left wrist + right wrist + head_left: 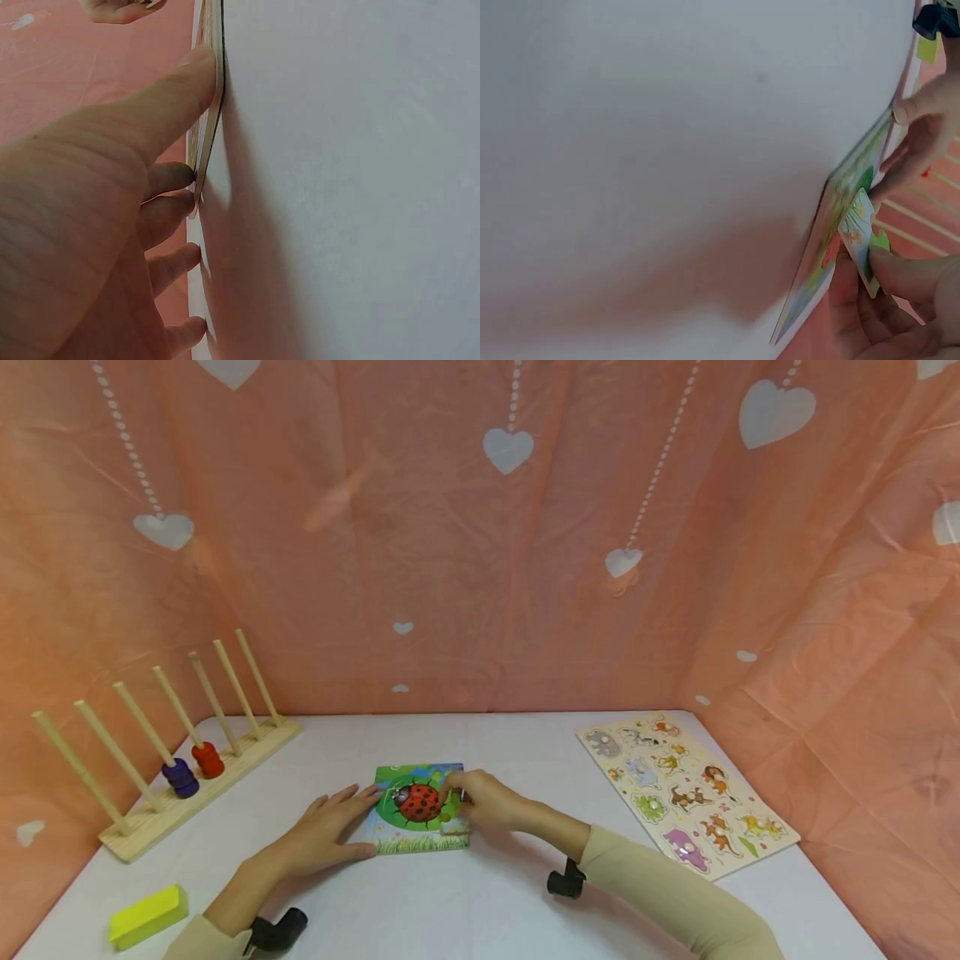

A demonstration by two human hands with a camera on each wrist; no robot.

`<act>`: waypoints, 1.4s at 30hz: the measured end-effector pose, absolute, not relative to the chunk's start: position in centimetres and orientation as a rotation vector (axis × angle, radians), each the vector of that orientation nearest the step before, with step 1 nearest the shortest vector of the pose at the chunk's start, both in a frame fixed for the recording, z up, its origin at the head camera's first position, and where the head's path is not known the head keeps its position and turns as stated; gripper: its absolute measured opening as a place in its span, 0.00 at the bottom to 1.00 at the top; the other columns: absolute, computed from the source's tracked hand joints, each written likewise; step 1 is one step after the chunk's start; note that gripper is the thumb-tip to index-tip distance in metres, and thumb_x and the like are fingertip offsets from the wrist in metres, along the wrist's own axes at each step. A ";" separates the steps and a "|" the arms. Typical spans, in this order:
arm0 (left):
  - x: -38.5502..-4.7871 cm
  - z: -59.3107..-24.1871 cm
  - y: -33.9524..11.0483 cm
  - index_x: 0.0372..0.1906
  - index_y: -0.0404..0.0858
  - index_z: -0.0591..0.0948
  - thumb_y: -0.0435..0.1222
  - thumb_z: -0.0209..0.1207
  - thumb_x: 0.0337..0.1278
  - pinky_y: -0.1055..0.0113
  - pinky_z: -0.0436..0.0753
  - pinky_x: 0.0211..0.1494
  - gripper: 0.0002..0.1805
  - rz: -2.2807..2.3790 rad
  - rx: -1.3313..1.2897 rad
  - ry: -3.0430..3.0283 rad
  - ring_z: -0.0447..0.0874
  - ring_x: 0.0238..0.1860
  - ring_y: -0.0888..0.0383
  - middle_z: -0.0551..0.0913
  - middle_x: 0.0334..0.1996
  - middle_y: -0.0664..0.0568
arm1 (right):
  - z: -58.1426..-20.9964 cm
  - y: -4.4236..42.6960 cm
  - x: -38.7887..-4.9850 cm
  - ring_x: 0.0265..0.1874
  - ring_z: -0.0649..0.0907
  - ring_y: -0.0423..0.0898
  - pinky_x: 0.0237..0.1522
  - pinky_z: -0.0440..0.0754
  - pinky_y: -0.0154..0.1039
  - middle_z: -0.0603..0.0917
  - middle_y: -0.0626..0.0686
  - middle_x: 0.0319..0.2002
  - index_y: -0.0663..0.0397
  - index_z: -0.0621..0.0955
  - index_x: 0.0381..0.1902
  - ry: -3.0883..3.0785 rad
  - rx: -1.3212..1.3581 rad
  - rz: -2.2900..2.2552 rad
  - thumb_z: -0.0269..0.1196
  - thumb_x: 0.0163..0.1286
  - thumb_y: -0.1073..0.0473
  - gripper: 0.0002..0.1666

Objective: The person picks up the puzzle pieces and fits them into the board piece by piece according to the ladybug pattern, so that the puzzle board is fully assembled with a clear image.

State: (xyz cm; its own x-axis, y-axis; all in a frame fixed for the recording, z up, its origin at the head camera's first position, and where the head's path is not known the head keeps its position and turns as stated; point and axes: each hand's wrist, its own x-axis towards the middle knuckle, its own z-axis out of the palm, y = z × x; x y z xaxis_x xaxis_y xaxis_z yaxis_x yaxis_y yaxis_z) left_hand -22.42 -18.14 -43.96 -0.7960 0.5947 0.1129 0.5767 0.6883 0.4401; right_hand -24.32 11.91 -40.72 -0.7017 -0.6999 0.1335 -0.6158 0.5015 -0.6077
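A small square ladybug puzzle (pixel 408 843) lies on the white table, with blue sky, green leaf and grass around the red beetle. My left hand (pixel 326 831) rests beside it, fingers spread, thumb and fingertips touching its left edge; in the left wrist view the thumb (pixel 180 86) lies against the board's rim. Over the puzzle's right side my right hand (pixel 495 802) pinches a puzzle piece (pixel 856 221) between thumb and fingers. The right wrist view shows this piece tilted above the board, printed with pale grass and an orange spot. Whether it touches the board I cannot tell.
On the left stands a wooden peg rack (pixel 225 764) with purple rings (pixel 181 778) and red rings (pixel 207 761). A yellow block (pixel 148 917) sits near the front left. An animal peg puzzle (pixel 686 797) lies on the right. Pink curtain (pixel 450 568) encloses the table's back and sides.
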 end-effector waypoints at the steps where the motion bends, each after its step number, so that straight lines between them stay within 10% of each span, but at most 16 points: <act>1: -22.4 -43.9 -18.1 0.70 0.30 0.70 0.56 0.65 0.57 0.24 0.53 0.64 0.44 0.723 0.989 2.851 0.58 0.71 0.29 0.66 0.71 0.37 | -40.8 11.8 -24.3 0.33 0.78 0.42 0.35 0.76 0.30 0.84 0.54 0.37 0.65 0.82 0.43 2.608 -1.155 -0.962 0.59 0.58 0.82 0.17; 20: -22.5 -44.2 -18.3 0.70 0.32 0.70 0.57 0.65 0.57 0.24 0.53 0.64 0.45 0.720 0.980 2.845 0.57 0.72 0.30 0.66 0.72 0.38 | -41.6 10.4 -23.0 0.35 0.71 0.35 0.31 0.71 0.28 0.73 0.45 0.42 0.49 0.87 0.46 2.876 -1.078 -0.529 0.77 0.55 0.60 0.19; 42: -22.6 -44.3 -18.2 0.71 0.32 0.70 0.58 0.65 0.56 0.24 0.53 0.64 0.45 0.722 0.971 2.845 0.57 0.72 0.30 0.66 0.72 0.38 | -41.8 11.1 -23.1 0.38 0.73 0.37 0.40 0.74 0.29 0.76 0.49 0.44 0.59 0.84 0.53 2.782 -1.094 -0.598 0.72 0.63 0.56 0.22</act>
